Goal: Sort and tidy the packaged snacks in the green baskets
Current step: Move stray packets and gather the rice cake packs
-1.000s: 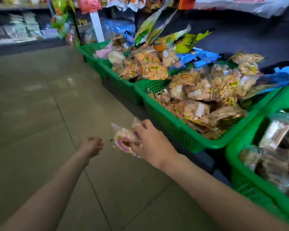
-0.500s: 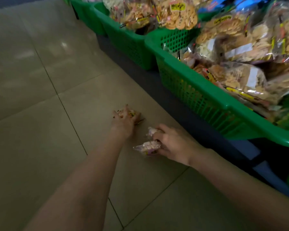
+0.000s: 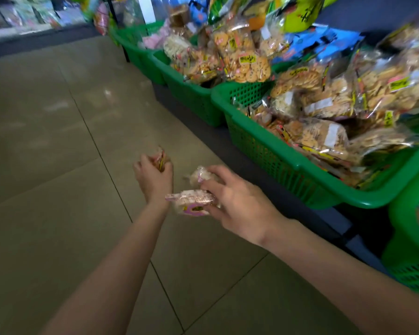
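- The left hand (image 3: 154, 180) is curled around a small snack packet (image 3: 160, 160), out over the tiled floor (image 3: 58, 153).
- The right hand (image 3: 237, 201) grips two pale snack packs (image 3: 191, 201), just right of the left hand.
- Green baskets (image 3: 288, 165) piled with bagged crackers (image 3: 242, 59) line the right side, running from near to far.

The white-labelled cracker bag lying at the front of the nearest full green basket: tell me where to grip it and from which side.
Grip the cracker bag across its middle, from above. It lies flat on top of the pile, long side up and uncovered, while other packs crowd its sides and the basket wall blocks the front. Both hands now hold packs, so free one first.
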### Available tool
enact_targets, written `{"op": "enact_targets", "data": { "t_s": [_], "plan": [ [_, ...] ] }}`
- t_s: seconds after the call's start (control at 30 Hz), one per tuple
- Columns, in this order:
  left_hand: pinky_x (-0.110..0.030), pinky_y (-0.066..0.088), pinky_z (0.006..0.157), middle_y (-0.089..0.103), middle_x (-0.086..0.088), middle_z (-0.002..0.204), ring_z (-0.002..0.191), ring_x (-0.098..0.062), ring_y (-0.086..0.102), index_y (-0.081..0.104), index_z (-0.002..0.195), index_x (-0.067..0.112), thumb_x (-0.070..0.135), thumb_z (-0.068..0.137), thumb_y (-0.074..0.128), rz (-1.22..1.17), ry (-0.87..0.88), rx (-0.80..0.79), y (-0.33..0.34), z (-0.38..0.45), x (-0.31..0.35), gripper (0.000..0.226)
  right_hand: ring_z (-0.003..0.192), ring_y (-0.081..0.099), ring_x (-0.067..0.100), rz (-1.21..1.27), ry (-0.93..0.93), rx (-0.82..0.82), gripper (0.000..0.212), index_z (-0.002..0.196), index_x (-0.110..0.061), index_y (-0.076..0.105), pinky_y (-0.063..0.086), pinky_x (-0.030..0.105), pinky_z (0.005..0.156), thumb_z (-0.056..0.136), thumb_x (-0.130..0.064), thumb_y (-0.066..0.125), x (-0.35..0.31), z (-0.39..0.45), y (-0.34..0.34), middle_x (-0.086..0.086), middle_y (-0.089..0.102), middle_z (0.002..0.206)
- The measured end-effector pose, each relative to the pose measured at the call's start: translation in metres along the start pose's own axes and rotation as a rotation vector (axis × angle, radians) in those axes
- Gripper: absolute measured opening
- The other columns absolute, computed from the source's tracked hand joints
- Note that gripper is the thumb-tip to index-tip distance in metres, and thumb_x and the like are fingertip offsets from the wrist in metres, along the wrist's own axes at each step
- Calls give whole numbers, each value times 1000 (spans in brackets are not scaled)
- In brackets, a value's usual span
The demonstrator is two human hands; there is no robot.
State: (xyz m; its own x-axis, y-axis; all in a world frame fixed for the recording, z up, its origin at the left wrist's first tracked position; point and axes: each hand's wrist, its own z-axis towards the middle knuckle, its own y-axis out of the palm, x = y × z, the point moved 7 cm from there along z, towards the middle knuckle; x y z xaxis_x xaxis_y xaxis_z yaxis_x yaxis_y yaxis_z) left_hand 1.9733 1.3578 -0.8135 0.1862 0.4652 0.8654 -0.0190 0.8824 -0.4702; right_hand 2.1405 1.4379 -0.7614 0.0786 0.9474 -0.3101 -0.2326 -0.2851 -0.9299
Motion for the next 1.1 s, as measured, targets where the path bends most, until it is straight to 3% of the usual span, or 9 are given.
{"op": "enact_targets", "data": {
  "t_s": [0.23, 0.37, 0.47, 0.57, 0.7, 0.77, 0.87, 0.93, 1.1],
  "plan": [
    [-2, 35, 69, 42, -7, 104, 80, -8, 44, 52, 103, 3, 7, 83, 63, -330, 412, 39, -45, -42, 180, 24, 101, 60, 31, -107, -74, 426, 34, 109, -14, 60, 54, 41, 80, 81, -33, 58, -18, -48, -172, 11, 48, 130],
    [-19, 33, 91, 43, -11, 118, 108, -26, 45, 54, 111, 5, 18, 82, 59, -117, 663, -350, 8, -102, 251, 33, 100, 60, 34, -204, 57, 496, 33, 106, -12, 61, 51, 44, 84, 79, -31, 60, 26, -104, -247, 12, 50, 125],
    [-40, 30, 107, 38, -12, 137, 129, -32, 35, 51, 124, 14, 31, 85, 61, 162, 690, -540, 51, -139, 273, 45, 94, 60, 30, -164, 254, 534, 28, 102, -8, 64, 40, 25, 85, 78, -21, 72, 71, -159, -283, 11, 54, 115],
    [-27, 34, 99, 52, -10, 126, 117, -23, 48, 57, 116, 11, 21, 89, 58, -53, 768, -565, 61, -199, 332, 29, 87, 57, 25, -66, 483, 577, 30, 102, -9, 67, 34, 21, 73, 77, -26, 73, 104, -231, -318, 10, 57, 96],
    [-26, 39, 86, 59, 2, 99, 93, -11, 53, 56, 107, 21, 34, 90, 58, -322, 716, -1172, 91, -345, 417, 22, 74, 47, 2, -16, 669, 668, 19, 92, -29, 64, 35, 13, 61, 76, -33, 73, 113, -341, -373, -7, 54, 76],
    [-29, 40, 79, 56, 6, 85, 86, -9, 51, 58, 91, 23, 42, 80, 64, -356, 760, -1407, 98, -426, 448, 23, 73, 55, 8, 1, 740, 730, 18, 86, -31, 63, 42, 15, 64, 74, -41, 73, 118, -403, -399, -1, 64, 78],
    [-28, 40, 78, 61, 3, 84, 86, -11, 54, 62, 81, 24, 35, 76, 72, -540, 662, -1601, 98, -529, 483, 16, 64, 65, 13, 63, 857, 863, 53, 81, -28, 69, 54, 29, 63, 54, -73, 69, 110, -501, -434, 1, 70, 72],
    [-27, 43, 76, 63, -6, 94, 86, -16, 57, 64, 86, 21, 36, 73, 73, -664, 505, -1718, 96, -587, 496, 22, 42, 50, 6, 197, 855, 1035, 43, 71, -22, 69, 42, 19, 44, 56, -63, 72, 102, -565, -457, -5, 61, 55],
    [-22, 43, 60, 61, -9, 91, 69, -15, 55, 63, 97, 13, 30, 82, 68, -592, 382, -1852, 98, -685, 482, 24, 50, 53, -6, 50, 889, 1235, 23, 75, -23, 56, 41, 7, 53, 71, -23, 78, 67, -699, -506, -18, 60, 56]
  ]
}}
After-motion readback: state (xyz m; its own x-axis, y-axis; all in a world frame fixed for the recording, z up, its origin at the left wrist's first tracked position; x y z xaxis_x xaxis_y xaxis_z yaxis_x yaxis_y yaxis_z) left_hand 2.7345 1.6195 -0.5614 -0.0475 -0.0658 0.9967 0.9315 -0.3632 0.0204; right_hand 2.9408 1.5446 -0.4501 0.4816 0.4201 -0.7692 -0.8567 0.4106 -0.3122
